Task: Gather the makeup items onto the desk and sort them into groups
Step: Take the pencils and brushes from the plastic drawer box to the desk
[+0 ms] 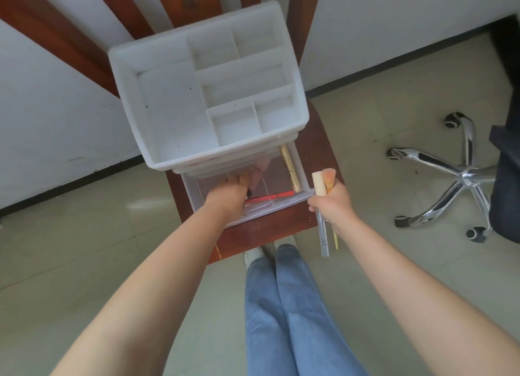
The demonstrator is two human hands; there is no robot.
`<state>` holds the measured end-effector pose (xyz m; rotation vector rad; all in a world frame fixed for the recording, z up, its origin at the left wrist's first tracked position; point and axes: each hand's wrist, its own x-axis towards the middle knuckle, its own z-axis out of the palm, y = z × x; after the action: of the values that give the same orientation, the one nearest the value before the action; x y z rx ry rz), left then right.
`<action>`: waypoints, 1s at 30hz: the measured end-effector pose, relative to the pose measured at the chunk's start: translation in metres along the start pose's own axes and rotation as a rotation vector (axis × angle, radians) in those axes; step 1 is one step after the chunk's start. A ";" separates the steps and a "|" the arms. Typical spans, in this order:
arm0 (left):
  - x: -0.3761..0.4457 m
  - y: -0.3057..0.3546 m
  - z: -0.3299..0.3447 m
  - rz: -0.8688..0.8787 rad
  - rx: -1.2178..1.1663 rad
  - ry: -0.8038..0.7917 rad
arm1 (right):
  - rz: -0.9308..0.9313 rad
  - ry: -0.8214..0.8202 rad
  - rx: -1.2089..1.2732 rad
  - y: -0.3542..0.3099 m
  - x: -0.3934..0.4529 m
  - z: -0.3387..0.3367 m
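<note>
A white plastic organizer (168,99) with bare top compartments stands on a wooden chair (318,147). Its clear bottom drawer (302,175) is pulled out. Inside lie a red pencil-like stick (270,196), a gold tube (289,168) along the right wall and some clear-capped items (257,208). My left hand (228,196) reaches into the drawer, fingers curled around something pinkish (260,168); the grip itself is hidden. To the right of the drawer, my right hand (332,204) is shut on a bundle of makeup tools: a cream tube (319,182), an orange-tipped brush (327,177), a silver pen (323,234).
The chair's wooden back (118,18) rises behind the organizer against a white wall. An office chair with a chrome star base (461,175) stands on the tiled floor at right. My legs in blue jeans (284,305) are just in front of the chair.
</note>
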<state>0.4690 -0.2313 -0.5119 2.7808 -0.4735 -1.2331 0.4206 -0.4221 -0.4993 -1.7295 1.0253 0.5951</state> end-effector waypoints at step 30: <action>0.029 0.040 0.001 -0.044 -0.147 0.316 | 0.049 -0.040 0.081 -0.001 -0.009 -0.003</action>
<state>0.4769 -0.2779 -0.5263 2.7961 -0.2861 -0.7759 0.4167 -0.4217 -0.4904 -1.6197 1.0528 0.6088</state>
